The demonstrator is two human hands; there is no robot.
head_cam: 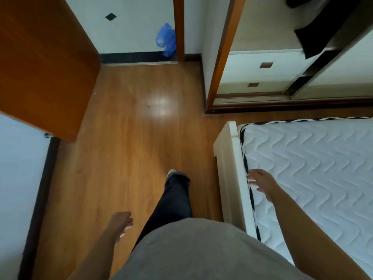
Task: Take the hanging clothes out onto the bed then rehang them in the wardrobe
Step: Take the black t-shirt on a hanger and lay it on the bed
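Observation:
The wardrobe (pixel 262 73) stands at the upper right with its sliding door pushed aside, showing white drawers and dark hanging clothes (pixel 321 31) at the top right. The bed (pixel 314 162), a bare white quilted mattress in a cream frame, fills the lower right. My right hand (pixel 260 181) hovers over the mattress's left edge with fingers spread and nothing in it. My left hand (pixel 121 222) hangs low over the wooden floor, fingers loosely apart and empty. One leg in dark trousers steps forward between them.
An orange-brown wooden door (pixel 44 63) stands ajar at the upper left. A blue plastic bag (pixel 167 40) lies on the tiled floor past the doorway. A wooden floor (pixel 129 138) runs between the door, the wall on the left and the bed.

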